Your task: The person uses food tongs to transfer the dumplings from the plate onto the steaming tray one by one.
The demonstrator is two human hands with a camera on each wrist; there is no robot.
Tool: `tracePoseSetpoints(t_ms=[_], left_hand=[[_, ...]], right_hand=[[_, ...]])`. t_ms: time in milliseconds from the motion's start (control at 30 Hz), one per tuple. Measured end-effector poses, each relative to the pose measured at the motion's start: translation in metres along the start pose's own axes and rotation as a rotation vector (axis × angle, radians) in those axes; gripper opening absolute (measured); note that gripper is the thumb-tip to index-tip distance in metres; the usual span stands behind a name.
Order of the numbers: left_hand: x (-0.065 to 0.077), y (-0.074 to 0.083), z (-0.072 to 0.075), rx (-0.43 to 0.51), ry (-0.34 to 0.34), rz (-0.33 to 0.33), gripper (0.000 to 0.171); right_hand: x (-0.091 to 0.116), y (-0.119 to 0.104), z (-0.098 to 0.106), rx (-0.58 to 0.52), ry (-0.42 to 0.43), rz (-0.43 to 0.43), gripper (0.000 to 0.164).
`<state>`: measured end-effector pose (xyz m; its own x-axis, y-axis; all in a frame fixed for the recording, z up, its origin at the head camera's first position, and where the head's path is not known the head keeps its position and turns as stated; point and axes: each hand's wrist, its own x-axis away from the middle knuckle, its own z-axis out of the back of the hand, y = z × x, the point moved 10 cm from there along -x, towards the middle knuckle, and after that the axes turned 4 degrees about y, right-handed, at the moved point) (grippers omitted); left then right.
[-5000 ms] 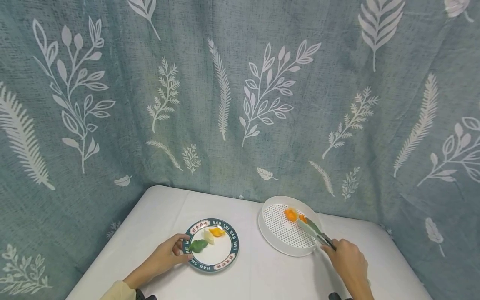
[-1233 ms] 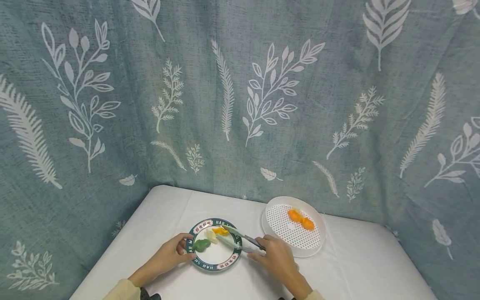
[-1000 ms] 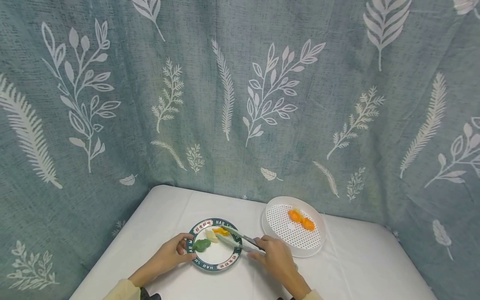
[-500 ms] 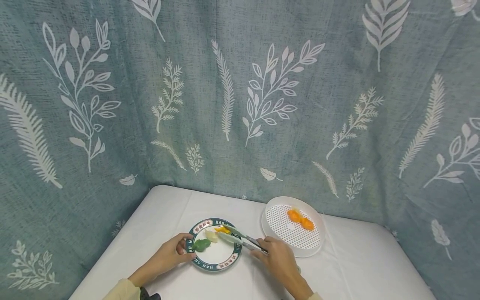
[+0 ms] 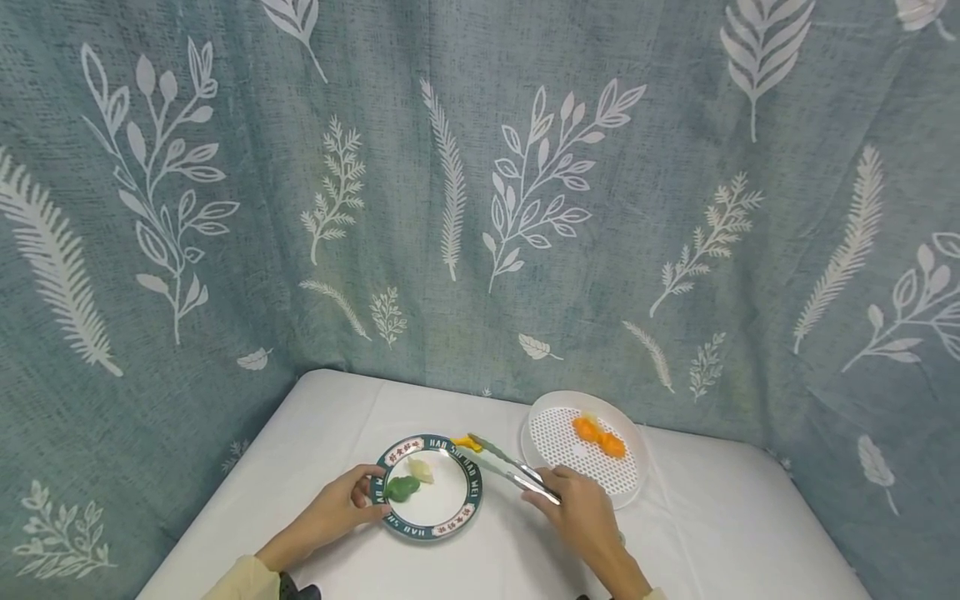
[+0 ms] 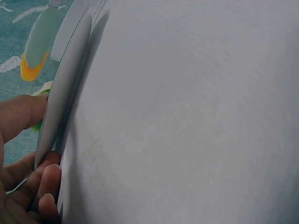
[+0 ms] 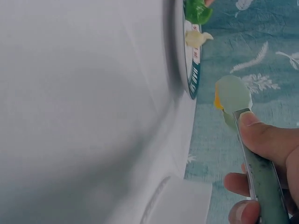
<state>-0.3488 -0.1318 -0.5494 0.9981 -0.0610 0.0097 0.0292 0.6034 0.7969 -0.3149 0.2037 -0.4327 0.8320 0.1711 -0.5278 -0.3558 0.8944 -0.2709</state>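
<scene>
Pinching plate with left grip, lower middle of frame, clamping right grip on tongs; probably risking dropping that yellow piece tableward by squeezing too lightly.

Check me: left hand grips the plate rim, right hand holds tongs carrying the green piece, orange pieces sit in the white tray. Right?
One error: the tongs carry the yellow piece; the green piece lies on the plate, as the head view shows. The rest stands: left hand gripping the plate rim, right hand holding the tongs, orange pieces in the white tray.
</scene>
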Motion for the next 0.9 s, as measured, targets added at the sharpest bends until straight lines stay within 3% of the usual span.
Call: tracePoseSetpoints(t_ms=[233, 667, 900], left_hand=[[-0.002, -0.001, 0.0, 0.003, -0.003, 0.002, 0.069], [0.0, 0.0, -0.001, 0.0, -0.001, 0.008, 0.069], [0.002, 0.003, 0.0, 0.013, -0.007, 0.002, 0.067]], right_hand=[[-0.001, 0.012, 0.018, -0.021, 0.059, -0.008, 0.041], [-0.001, 0.053, 0.032, 0.045, 0.008, -0.125, 0.054], [0.003, 0.076, 0.043, 0.086, 0.013, -0.154, 0.049]])
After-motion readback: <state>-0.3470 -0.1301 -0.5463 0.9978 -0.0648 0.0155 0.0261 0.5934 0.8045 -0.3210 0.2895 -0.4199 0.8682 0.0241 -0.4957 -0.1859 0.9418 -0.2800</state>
